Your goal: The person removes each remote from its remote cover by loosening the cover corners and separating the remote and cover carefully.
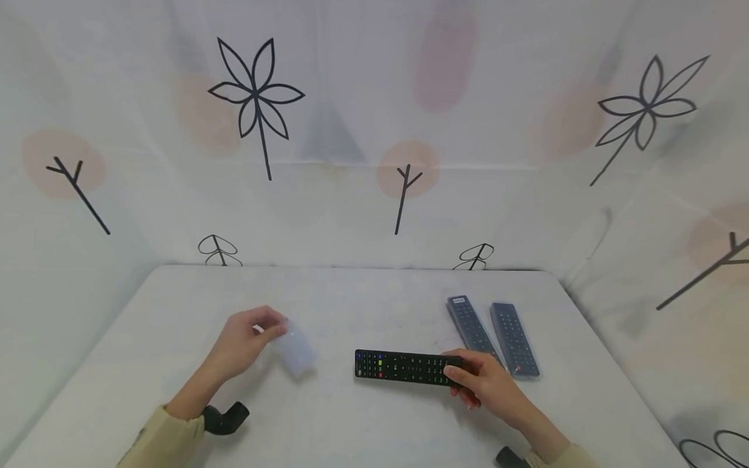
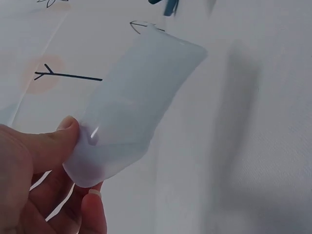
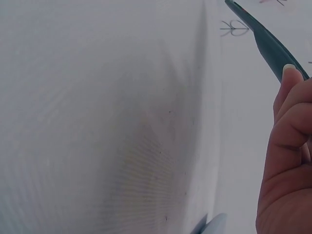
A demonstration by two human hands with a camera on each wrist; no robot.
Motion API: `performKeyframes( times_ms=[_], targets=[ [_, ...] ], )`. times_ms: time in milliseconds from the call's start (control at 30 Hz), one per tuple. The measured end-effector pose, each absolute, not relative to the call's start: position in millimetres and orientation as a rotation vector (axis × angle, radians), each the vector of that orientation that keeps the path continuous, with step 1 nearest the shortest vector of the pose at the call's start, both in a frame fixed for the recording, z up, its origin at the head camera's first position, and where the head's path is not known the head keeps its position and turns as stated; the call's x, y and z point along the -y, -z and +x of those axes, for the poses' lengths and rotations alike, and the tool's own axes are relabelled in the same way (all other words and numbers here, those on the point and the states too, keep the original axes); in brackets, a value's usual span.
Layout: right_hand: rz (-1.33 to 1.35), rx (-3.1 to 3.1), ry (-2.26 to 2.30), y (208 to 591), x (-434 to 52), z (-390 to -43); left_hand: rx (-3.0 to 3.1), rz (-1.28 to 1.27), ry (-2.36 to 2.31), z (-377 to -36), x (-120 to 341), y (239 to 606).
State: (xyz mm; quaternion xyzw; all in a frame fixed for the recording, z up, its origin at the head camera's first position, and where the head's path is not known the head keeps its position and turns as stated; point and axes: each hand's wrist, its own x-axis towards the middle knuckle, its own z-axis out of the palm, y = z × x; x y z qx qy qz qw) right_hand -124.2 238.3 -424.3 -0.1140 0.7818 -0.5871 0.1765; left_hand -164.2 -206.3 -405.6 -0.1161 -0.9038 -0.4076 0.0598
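Clear cover [image 2: 131, 107] thumb-pinched, wrist view only

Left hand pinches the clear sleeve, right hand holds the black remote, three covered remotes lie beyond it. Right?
Not quite: the head view shows two covered remotes beyond the black remote, not three. The rest holds: the left hand pinches the clear sleeve, and the right hand holds the black remote.

Left hand [image 1: 242, 341] pinches with thumb and fingers, arm extended forward; right hand [image 1: 486, 383] curls in a grip, wrist low.
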Motion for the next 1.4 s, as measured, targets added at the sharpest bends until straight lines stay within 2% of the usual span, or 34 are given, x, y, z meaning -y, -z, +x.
performKeyframes(
  times_ms=[633,933,1400],
  targets=[
    [-0.346,-2.202,1.596,427.0,-227.7,-123.8,2.787,-0.496,1.161,-171.9,197.1,420.5],
    [-0.43,-2.116,1.558,422.0,-217.1,-125.5,2.804,-0.451,1.189,-170.6,196.0,422.6],
    [-0.486,-2.147,1.47,421.8,-203.9,-145.7,2.782,-0.516,1.152,-174.6,193.4,425.7]
  ],
)
